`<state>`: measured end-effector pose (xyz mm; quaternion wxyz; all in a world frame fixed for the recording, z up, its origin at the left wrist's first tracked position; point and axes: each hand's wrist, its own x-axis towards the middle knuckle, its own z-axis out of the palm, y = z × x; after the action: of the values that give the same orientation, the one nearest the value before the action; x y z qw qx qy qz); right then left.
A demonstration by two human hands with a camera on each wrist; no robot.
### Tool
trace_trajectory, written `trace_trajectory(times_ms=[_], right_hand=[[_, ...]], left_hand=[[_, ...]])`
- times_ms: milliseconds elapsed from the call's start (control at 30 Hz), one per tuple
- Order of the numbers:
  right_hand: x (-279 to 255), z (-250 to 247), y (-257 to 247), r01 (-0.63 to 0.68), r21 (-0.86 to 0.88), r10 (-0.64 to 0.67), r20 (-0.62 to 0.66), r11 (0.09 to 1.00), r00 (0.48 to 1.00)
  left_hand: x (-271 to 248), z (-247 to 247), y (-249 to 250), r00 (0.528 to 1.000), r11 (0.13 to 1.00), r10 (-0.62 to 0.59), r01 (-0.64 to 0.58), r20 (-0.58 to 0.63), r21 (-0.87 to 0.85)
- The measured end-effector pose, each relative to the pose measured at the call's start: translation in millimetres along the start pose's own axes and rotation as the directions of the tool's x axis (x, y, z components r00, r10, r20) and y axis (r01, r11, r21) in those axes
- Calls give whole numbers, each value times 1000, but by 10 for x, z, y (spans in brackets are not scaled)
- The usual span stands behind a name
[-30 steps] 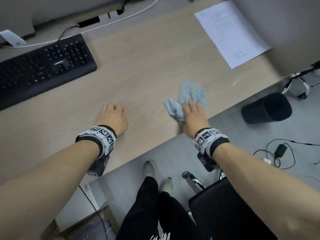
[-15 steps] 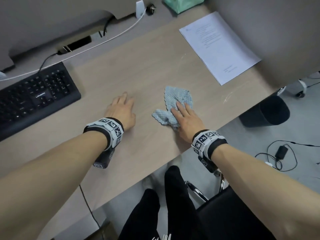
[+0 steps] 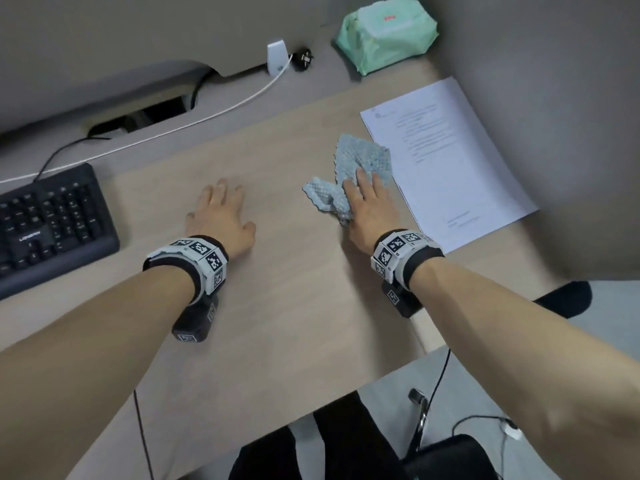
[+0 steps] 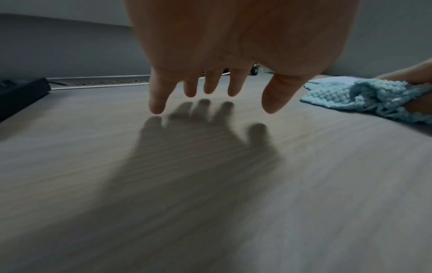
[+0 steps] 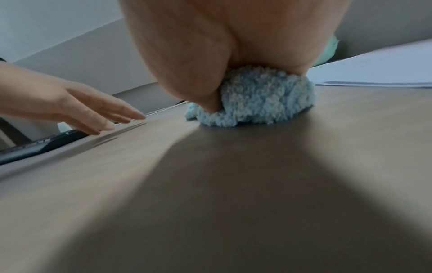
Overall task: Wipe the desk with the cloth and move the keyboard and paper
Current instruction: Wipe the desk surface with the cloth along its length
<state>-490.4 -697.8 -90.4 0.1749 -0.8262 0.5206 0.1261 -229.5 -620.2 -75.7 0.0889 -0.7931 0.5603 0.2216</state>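
Observation:
A light blue knitted cloth [image 3: 362,157] lies bunched on the wooden desk [image 3: 284,306], its right edge against the white printed paper [image 3: 450,161]. My right hand [image 3: 367,199] presses flat on the cloth's near part with straight fingers; in the right wrist view the cloth [image 5: 259,103] bulges under the palm. My left hand [image 3: 221,206] hovers just over the bare desk, left of the cloth, fingers [image 4: 208,86] spread and holding nothing. The black keyboard [image 3: 52,230] sits at the far left, apart from both hands.
A green pack of wipes [image 3: 384,32] lies at the back right by the partition. A white cable [image 3: 194,123] runs along the desk's rear beside a cable slot [image 3: 138,116]. The desk's front edge is close behind my wrists, with a chair and my legs below.
My right hand has pushed the cloth away from the front edge, up to the paper's edge. My left hand has moved forward too, its fingers stretching out.

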Motion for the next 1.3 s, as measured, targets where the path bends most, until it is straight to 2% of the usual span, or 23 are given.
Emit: trace_trajectory(times_ms=[100, 167, 233, 300, 367, 433, 500, 533, 600, 700, 767, 833, 933, 1033, 1100, 1200, 1300], right_hand=[[200, -74, -211, 43, -3, -43, 13, 999, 999], [124, -21, -389, 189, -16, -188, 67, 982, 980], [-33, 36, -438, 338, -39, -333, 98, 940, 938], [-73, 23, -276, 393, -81, -383, 118, 916, 916], [51, -83, -26, 327, -128, -316, 98, 936, 944], [282, -217, 130, 186, -155, -182, 36, 970, 983], [470, -259, 38, 76, -141, -73, 25, 987, 997], [505, -228, -86, 67, -128, -61, 49, 990, 997], [437, -91, -262, 136, -138, -123, 99, 981, 987], [72, -27, -138, 226, -145, -210, 120, 963, 970], [-71, -89, -16, 191, -110, -185, 68, 975, 980], [31, -119, -35, 118, -80, -118, 4, 990, 993], [185, -29, -443, 55, -48, -55, 8, 997, 998], [-169, 223, -823, 240, 5, -240, 62, 971, 969], [-514, 305, -762, 308, 32, -309, 49, 951, 950], [-664, 309, -397, 154, 51, -153, -19, 987, 988], [-521, 248, -301, 15, 80, -8, -92, 997, 996]], left_hand=[[117, 33, 21, 999, 999, -38, 38, 10, 2], [108, 43, 14, 999, 999, -33, 33, 9, 7], [99, 30, -3, 1000, 1000, -20, 20, 12, 4], [89, -9, -3, 999, 1000, -19, 20, 25, -8], [81, -49, 14, 999, 1000, -17, 18, 49, -9], [64, -87, 20, 997, 1000, -15, 15, 73, 3], [65, -85, 16, 997, 1000, -16, 15, 77, 12], [62, -81, 15, 997, 1000, -19, 18, 78, 21], [62, -61, 23, 996, 999, -34, 31, 80, 37], [64, -66, 38, 993, 999, -45, 41, 111, 35], [58, -77, 30, 990, 999, -38, 34, 134, 32], [60, -95, 23, 990, 999, -28, 21, 140, 50], [56, -96, 0, 991, 998, -4, -5, 134, 68], [53, -69, -35, 993, 998, 16, -23, 117, 62], [42, -69, -47, 993, 998, 25, -31, 112, 52], [31, -97, -38, 993, 997, 59, -64, 98, 50], [16, -137, -105, 996, 998, 62, -60, 62, -35]])
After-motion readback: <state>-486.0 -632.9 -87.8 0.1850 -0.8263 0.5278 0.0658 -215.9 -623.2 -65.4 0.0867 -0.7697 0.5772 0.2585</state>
